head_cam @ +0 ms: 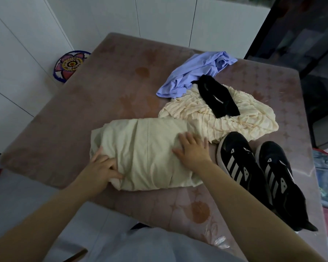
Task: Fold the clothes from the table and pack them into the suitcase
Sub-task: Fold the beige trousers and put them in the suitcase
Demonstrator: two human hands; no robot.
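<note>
While lying folded on the table (112, 82), cream garment (150, 154): under both hands.
Left hand (102, 167): gripping its left edge.
Right hand (192, 150): flat, pressing on top.

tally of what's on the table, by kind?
Garments: 3 (folded pale garment, crinkled cream garment, lilac garment)
Black sock-like piece: 1
Black sneakers: 2
Total: 6

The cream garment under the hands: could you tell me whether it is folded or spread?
Folded: the garment lies in a compact layered bundle; left hand grips its end, right hand presses flat.
</note>
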